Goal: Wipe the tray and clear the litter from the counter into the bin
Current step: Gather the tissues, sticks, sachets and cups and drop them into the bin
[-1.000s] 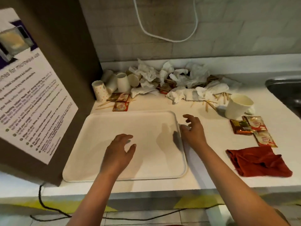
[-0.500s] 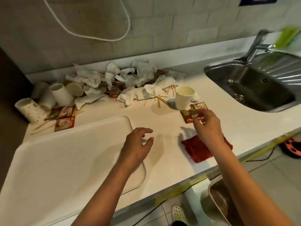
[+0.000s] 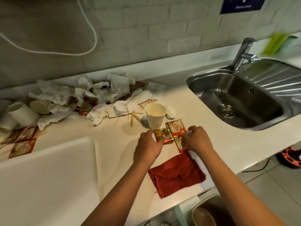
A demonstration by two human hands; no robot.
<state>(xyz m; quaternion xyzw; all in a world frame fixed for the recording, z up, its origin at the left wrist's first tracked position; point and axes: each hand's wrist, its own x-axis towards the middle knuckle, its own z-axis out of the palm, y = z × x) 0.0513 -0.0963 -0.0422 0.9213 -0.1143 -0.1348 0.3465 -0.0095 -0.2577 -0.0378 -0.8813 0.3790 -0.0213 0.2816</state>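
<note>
Head view: left hand [image 3: 149, 145] pinches a brown foil sachet [image 3: 160, 136]; right hand [image 3: 197, 140] grips two red-and-white sachets [image 3: 176, 128]. One upright white paper cup [image 3: 155, 115] at 12 o'clock, touching them; one crumpled red cloth [image 3: 176, 175] at 6; cream plastic tray [image 3: 48, 176] at 9; crumpled white tissue heap [image 3: 97, 95] at 11.

— Camera position?
— One view only, head-worn, looking forward and steeply down across the counter [image 3: 104, 128] toward the tiled wall [image 3: 146, 38].
— Range?
— Close; both forearms enter from the bottom edge, the sink [image 3: 244, 101] sits right, the tray [image 3: 48, 168] is cut off at left.
— Overlap with another view?
— None to compare.
</note>
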